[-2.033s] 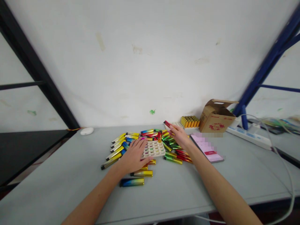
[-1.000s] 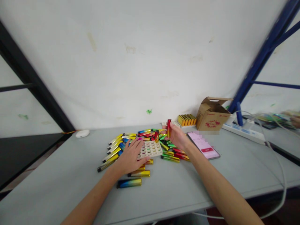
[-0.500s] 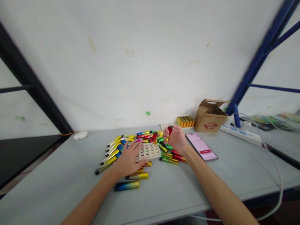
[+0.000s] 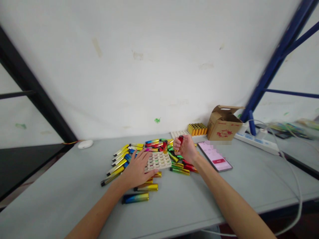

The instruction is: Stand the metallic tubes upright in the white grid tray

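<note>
A white tray (image 4: 159, 161) with rows of round holes lies over a spread of shiny coloured lighters. My left hand (image 4: 137, 167) grips its left side, the thumb at the front edge and the fingers spread towards the back. One red-and-gold lighter (image 4: 164, 147) stands upright at the tray's back right corner. Just right of it, my right hand (image 4: 186, 147) is closed around a red lighter (image 4: 181, 139), held upright above the pile. Yellow lighters (image 4: 119, 162) fan out left of my left hand, and a blue-and-yellow lighter (image 4: 136, 198) lies nearest me. My left hand hides part of the tray.
Behind my right hand, a second white tray (image 4: 177, 133) lies by a block of upright yellow lighters (image 4: 197, 129). An open cardboard box (image 4: 224, 126), a power strip (image 4: 259, 142) and a phone (image 4: 215, 156) are at the right. A white case (image 4: 85, 144) sits far left.
My right hand has shifted slightly down and the red lighter in it sits a little lower. My left hand and the tray stay in place.
</note>
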`<state>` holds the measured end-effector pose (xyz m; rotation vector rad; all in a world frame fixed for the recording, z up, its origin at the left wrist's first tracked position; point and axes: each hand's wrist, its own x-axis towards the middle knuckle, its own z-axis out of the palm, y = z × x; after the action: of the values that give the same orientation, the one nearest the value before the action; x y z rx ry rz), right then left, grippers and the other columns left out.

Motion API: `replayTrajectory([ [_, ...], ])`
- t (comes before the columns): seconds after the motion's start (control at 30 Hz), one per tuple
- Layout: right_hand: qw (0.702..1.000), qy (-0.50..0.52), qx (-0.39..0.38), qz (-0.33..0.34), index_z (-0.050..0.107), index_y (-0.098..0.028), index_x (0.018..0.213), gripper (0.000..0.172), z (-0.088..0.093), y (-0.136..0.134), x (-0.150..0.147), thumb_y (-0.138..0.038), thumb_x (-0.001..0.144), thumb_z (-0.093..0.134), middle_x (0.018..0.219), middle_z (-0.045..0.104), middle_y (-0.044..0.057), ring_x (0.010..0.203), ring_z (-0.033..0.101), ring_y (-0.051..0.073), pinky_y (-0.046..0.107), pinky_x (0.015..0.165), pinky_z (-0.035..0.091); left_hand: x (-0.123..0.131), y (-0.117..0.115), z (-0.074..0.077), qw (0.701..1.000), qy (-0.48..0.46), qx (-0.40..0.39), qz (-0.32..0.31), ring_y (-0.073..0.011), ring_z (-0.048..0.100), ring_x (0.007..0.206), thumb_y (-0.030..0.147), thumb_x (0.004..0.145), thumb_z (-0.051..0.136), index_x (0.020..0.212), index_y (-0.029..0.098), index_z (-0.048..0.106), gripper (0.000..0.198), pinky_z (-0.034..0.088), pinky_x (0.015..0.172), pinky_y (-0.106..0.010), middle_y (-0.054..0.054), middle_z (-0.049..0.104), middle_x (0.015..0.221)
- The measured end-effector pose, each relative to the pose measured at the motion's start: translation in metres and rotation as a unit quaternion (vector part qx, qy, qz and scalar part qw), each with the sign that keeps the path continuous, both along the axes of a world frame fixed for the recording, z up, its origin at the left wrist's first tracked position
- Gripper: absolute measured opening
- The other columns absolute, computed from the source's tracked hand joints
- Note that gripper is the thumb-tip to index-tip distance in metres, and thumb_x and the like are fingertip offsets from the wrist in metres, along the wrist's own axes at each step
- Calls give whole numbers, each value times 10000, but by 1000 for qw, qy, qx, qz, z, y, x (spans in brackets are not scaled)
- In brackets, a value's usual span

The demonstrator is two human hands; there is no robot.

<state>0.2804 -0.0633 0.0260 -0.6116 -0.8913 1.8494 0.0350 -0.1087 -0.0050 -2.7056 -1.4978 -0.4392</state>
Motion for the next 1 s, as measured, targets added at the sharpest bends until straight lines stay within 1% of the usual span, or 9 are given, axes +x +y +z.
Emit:
replayTrajectory([
  [0.1,1000,-3,1,2,355,-212,621,242,1,-1,-2,-402,765,392,572,270,-56,467,228,92,181,401,162,0,0,0,1000,8,-10,5,-342,382,1369,594,892,480,1339,133,487,643,184,1149,-602,-173,534,1396],
  [0.2,1000,-6,5,0,360,-211,635,214,3,-2,-3,-387,753,391,575,267,-60,464,223,89,177,399,151,0,1,-1,1000,5,-5,0,-337,384,1369,592,895,477,1340,141,490,634,190,1150,-597,-171,538,1391],
  [0.6,1000,-21,-13,-5,357,-217,689,161,3,-5,-10,-357,755,399,582,289,-60,463,251,93,167,394,180,0,2,-3,1000,0,4,-1,-334,400,1365,591,892,481,1346,159,488,627,211,1145,-593,-164,543,1389],
  [1.0,1000,-17,-21,0,362,-215,683,174,3,-6,-10,-358,782,374,582,282,-58,459,247,95,173,392,189,-1,2,-4,1000,0,7,-4,-338,394,1369,581,894,484,1355,151,479,630,215,1144,-600,-164,543,1389],
])
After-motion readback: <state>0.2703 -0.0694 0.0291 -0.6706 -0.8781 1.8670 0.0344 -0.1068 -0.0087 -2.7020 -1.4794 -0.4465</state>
